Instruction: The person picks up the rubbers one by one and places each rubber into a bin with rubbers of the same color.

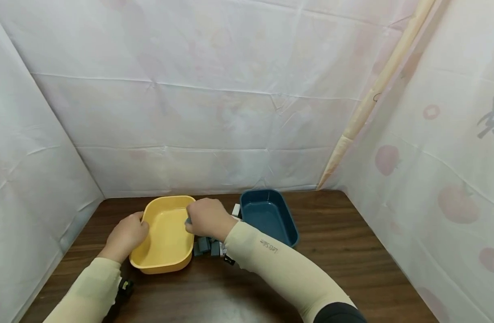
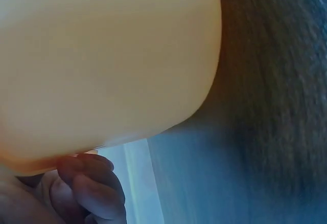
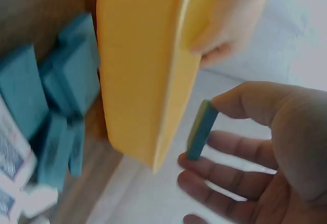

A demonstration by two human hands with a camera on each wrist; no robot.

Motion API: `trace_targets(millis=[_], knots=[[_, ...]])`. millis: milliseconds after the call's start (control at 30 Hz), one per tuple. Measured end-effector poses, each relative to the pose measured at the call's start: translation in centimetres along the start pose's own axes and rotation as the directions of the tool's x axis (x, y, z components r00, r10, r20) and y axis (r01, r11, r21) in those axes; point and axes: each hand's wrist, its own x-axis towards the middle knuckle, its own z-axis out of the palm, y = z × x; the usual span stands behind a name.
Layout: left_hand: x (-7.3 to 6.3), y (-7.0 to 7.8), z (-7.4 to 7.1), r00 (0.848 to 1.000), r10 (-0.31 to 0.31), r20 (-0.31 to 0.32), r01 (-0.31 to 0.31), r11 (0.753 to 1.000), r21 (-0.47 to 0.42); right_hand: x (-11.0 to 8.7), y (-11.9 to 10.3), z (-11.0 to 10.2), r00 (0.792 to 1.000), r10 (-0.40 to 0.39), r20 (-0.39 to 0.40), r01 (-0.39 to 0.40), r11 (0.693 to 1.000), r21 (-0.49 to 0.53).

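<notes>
The left hand grips the left rim of a shallow yellow bin, thumb over the edge; in the left wrist view its curled fingers show at the bin's wall. Over the bin's right rim, the right hand pinches a small teal block between thumb and fingertips. That block is held just outside the yellow wall in the right wrist view. Several similar teal blocks lie on the table beside the bin, partly hidden by the right arm in the head view.
A dark blue bin stands right of the blocks, partly covered by the right forearm. White pieces, some with print, lie between the two bins. Pale cloth walls enclose the brown wooden table at back and sides.
</notes>
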Motion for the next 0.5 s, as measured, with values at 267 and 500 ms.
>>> trace_targets(millis=[267, 500], knots=[[0.2, 0.0, 0.2, 0.999, 0.0, 0.052, 0.001, 1.0, -0.023, 2.2, -2.3, 2.8, 0.984, -0.171, 0.053, 0.169, 0.985, 0.04], [0.4, 0.2, 0.4, 0.996, -0.01, 0.086, 0.008, 0.999, 0.032, 3.5, -4.7, 5.0, 0.974, -0.2, 0.11, 0.207, 0.977, -0.057]])
